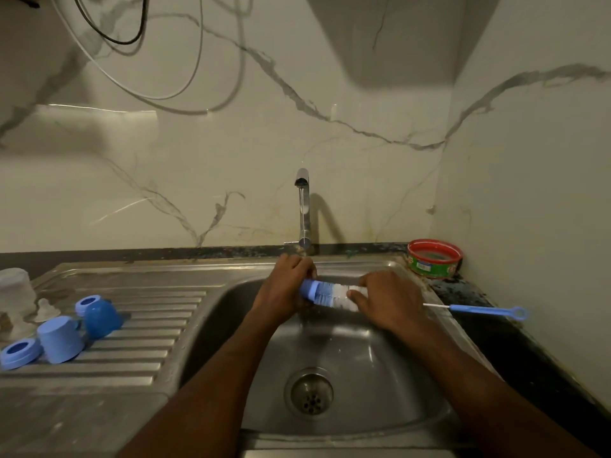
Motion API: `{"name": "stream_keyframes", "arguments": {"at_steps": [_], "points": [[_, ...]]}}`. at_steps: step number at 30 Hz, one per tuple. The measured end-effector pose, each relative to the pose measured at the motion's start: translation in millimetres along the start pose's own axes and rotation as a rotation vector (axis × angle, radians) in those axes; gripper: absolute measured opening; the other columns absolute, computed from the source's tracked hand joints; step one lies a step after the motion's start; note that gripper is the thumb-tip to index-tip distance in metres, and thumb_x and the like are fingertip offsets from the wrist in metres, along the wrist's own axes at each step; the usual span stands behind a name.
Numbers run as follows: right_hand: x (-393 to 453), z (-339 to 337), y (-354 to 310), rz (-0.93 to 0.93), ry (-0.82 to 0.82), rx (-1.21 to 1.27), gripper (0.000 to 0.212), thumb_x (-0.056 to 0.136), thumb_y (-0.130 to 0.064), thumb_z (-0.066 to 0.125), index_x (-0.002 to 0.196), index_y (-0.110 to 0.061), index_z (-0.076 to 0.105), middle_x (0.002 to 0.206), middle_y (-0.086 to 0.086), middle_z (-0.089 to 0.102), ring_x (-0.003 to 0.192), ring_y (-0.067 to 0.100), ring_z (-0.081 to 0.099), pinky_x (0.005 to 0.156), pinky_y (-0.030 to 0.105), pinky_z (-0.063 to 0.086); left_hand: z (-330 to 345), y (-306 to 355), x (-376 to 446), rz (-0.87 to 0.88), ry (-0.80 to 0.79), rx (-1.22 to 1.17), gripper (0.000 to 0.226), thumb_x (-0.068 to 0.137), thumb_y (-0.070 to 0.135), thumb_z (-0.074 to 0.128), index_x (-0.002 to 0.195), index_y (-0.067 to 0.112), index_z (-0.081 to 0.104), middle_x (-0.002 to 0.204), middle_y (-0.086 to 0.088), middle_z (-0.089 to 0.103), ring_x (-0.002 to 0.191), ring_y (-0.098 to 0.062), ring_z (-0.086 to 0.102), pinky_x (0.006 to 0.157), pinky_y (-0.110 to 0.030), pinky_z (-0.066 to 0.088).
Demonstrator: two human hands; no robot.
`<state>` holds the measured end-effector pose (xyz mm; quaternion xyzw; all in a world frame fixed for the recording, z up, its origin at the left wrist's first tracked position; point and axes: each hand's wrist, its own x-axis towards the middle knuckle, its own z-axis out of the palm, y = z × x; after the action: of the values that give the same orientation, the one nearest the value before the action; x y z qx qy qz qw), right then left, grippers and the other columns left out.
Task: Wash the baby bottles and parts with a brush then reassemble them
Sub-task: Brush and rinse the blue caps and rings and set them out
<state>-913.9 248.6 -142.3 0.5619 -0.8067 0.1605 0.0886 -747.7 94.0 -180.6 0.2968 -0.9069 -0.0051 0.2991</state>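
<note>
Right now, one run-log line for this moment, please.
stage: rinsing | left hand: grips bottle brush handle | right hand: holds bristle end | tap: running | small brush: on counter

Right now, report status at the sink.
Left hand grips bottle brush handle; right hand pinches its bristles under running tap. Caps and rings wait on drainboard. Nothing obstructing.

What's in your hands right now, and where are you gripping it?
The bottle brush: left hand grips its blue handle end, right hand pinches the white bristle end.

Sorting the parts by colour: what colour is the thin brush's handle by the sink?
Light blue, on the thin brush, head view.
</note>
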Motion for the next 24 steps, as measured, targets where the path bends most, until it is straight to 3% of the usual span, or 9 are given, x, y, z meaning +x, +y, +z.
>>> {"name": "stream_keyframes", "arguments": {"at_steps": [4,8,12,14,16,19,21,24], "points": [[1.7,11.7,-10.1,-0.034,-0.012,-0.049,0.046,0.099,-0.061,0.045,0.12,-0.025,0.066,0.106,0.001,0.069,0.094,0.018,0.063,0.082,0.034,0.051,13.0,-3.9,-6.3,-0.089,-0.03,-0.017,0.059,0.073,0.044,0.087,0.122,0.029,0.058,0.128,0.001,0.05,0.12,-0.015,0.043,0.095,-0.03,0.047],[4.0,13.5,-11.8,0.041,0.021,-0.053,0.045,0.1,-0.06,0.045,0.121,-0.026,0.065,0.11,0.002,0.069,0.098,0.02,0.064,0.074,0.031,0.04,17.3,0.5,-5.8,-0.104,-0.142,-0.116,0.052,0.08,0.043,0.083,0.123,0.022,0.061,0.122,-0.001,0.065,0.111,-0.015,0.06,0.093,-0.029,0.05],[6.2,7.5,-2.0,0.141,0.042,-0.056,0.043,0.099,-0.059,0.048,0.114,-0.025,0.067,0.107,0.002,0.068,0.096,0.02,0.064,0.07,0.031,0.04,16.5,7.8,-6.0,-0.076,-0.238,-0.179,0.064,0.083,0.021,0.081,0.138,0.018,0.05,0.138,-0.005,0.056,0.125,-0.019,0.054,0.107,-0.036,0.046],[6.9,8.6,-0.2,0.164,0.036,-0.062,0.043,0.099,-0.06,0.048,0.11,-0.024,0.068,0.103,0.001,0.068,0.093,0.02,0.063,0.07,0.032,0.041,15.6,7.0,-6.3,-0.055,-0.226,-0.173,0.065,0.086,0.011,0.075,0.144,0.018,0.046,0.144,-0.005,0.051,0.132,-0.02,0.049,0.111,-0.034,0.042],[7.4,11.1,0.7,0.17,-0.014,-0.052,0.044,0.098,-0.061,0.048,0.111,-0.023,0.066,0.102,0.002,0.067,0.091,0.019,0.062,0.071,0.032,0.043,12.2,6.0,-6.1,-0.035,-0.18,-0.15,0.057,0.089,0.01,0.074,0.14,0.019,0.052,0.14,-0.004,0.056,0.128,-0.019,0.053,0.106,-0.028,0.042],[7.1,12.8,2.2,0.109,-0.078,-0.031,0.047,0.099,-0.062,0.046,0.114,-0.021,0.065,0.106,0.003,0.068,0.094,0.02,0.063,0.079,0.034,0.05,4.4,-2.0,-4.0,0.045,-0.068,-0.139,0.043,0.083,0.021,0.082,0.12,0.021,0.061,0.12,-0.001,0.066,0.109,-0.015,0.063,0.092,-0.024,0.05],[6.7,11.9,1.7,0.065,-0.078,0.034,0.047,0.098,-0.061,0.048,0.117,-0.021,0.063,0.109,0.003,0.068,0.095,0.018,0.063,0.082,0.033,0.051,4.6,-11.8,-1.6,0.04,0.021,-0.132,0.05,0.072,0.032,0.089,0.112,0.023,0.059,0.115,0.003,0.061,0.101,-0.009,0.056,0.085,-0.025,0.049],[3.9,9.5,-4.9,-0.079,-0.027,0.142,0.049,0.088,-0.067,0.059,0.121,-0.032,0.049,0.108,-0.004,0.065,0.091,0.015,0.061,0.08,0.036,0.054,12.0,-16.0,-2.7,-0.039,0.054,-0.075,0.058,0.068,0.04,0.09,0.113,0.026,0.058,0.119,0.005,0.051,0.105,-0.006,0.044,0.084,-0.02,0.04]]}}
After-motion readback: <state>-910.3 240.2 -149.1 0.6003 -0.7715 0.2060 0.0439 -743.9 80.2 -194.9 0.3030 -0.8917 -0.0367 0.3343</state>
